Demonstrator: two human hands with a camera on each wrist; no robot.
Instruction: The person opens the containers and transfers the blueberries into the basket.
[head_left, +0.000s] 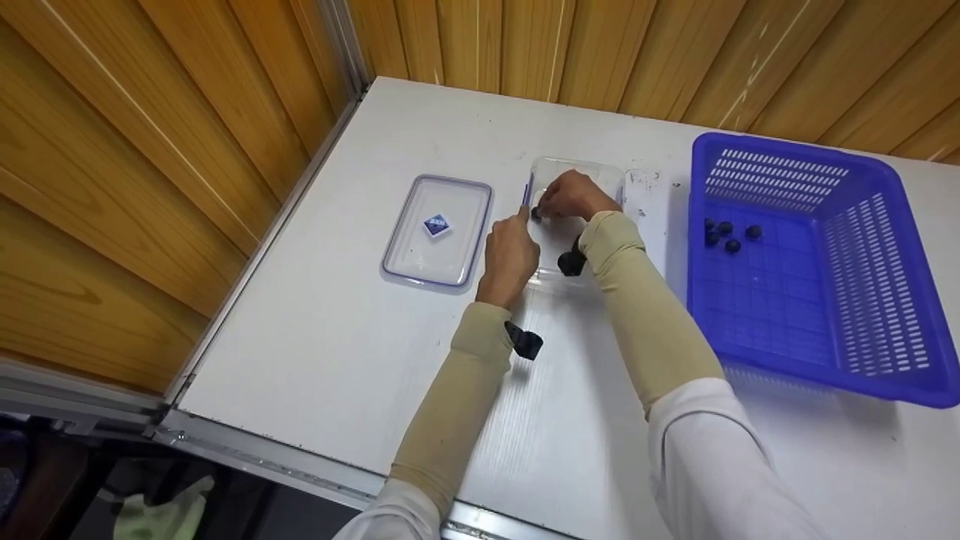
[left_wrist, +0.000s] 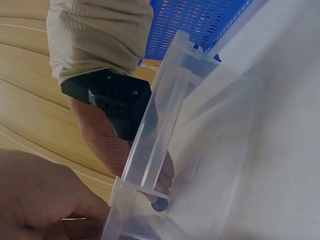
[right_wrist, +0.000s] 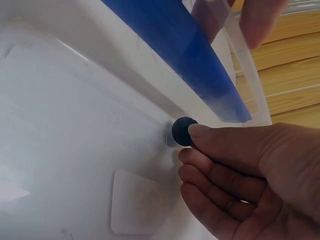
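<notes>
A clear plastic food container [head_left: 577, 166] stands on the white table, a blue strip [right_wrist: 200, 80] along its left wall. My left hand [head_left: 507, 251] holds that left wall by its rim; in the right wrist view its fingers show on either side of the clear edge. Inside the container, my right hand [head_left: 574, 196] pinches a small dark ball [right_wrist: 184, 131] between thumb and forefinger, low down near the container's left side. The other fingers of this hand are curled beneath. Through the clear wall, the left wrist view also shows the ball [left_wrist: 160, 204] at the fingertips.
The container's clear lid [head_left: 439, 259], with a blue diamond label, lies flat to the left. At the right stands a big blue plastic basket [head_left: 817, 300] with several dark balls [head_left: 733, 245] on its floor. Wooden panels [head_left: 525, 45] border the table behind and at left.
</notes>
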